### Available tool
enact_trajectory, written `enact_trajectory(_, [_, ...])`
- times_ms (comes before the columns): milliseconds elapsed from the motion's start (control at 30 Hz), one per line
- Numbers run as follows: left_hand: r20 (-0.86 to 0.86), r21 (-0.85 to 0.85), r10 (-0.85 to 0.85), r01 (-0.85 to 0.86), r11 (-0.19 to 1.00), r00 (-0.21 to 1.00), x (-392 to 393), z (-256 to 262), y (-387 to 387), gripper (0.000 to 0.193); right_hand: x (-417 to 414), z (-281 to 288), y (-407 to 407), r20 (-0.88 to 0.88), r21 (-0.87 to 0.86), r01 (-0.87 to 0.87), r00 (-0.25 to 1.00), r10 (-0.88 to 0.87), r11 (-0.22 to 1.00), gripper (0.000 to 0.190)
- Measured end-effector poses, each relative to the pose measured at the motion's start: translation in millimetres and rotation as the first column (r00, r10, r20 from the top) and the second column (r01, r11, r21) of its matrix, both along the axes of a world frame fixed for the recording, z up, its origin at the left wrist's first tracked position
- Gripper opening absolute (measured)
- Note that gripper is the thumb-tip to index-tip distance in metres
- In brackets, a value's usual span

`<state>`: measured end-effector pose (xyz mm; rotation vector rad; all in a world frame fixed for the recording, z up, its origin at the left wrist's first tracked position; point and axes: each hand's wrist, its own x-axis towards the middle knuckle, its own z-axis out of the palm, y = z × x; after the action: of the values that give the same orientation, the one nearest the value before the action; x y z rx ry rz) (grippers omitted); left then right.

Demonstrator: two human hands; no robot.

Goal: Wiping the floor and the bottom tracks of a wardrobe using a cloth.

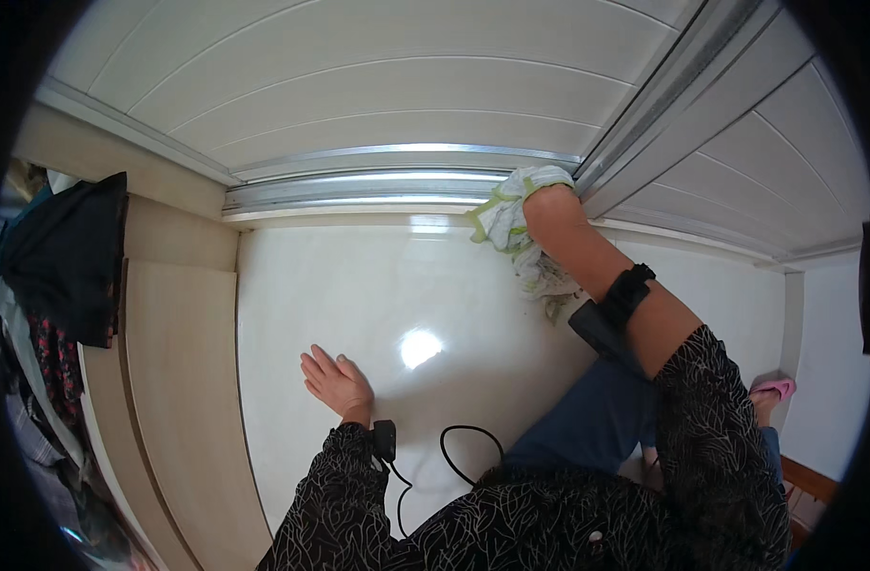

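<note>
My right hand (549,196) presses a white cloth with yellow-green edging (510,214) against the metal sliding-door track (378,189), where it meets the upright door frame. The fingers are mostly hidden by the cloth and wrist. A soiled part of the cloth hangs down over the pale floor. My left hand (337,382) is low over or on the glossy floor (321,300), fingers apart and holding nothing. Each wrist or forearm bears a black strapped device, and a black cable runs by the left one.
White panelled sliding doors (406,86) stand ahead and to the right. At the left is a beige wooden cabinet side (185,400), with clothes (64,257) hanging or piled beyond it. A pink slipper (778,389) is on a foot at the right.
</note>
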<state>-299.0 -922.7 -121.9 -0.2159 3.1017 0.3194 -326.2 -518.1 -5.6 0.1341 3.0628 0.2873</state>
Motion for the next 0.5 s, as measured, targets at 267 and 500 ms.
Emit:
enact_trajectory(267, [0.005,-0.034,-0.006,0.006,0.999,1.000,7,-6,-1,0.058,34,-9,-6,0.224,-0.163,-0.165,0.954,0.199,0.973,0.012])
enact_trajectory(500, [-0.064,-0.067,-0.042,0.037,0.997,0.997,5,-14,-1,0.057,45,-16,10,-0.330,-0.224,-0.387,0.894,0.304,0.895,0.039])
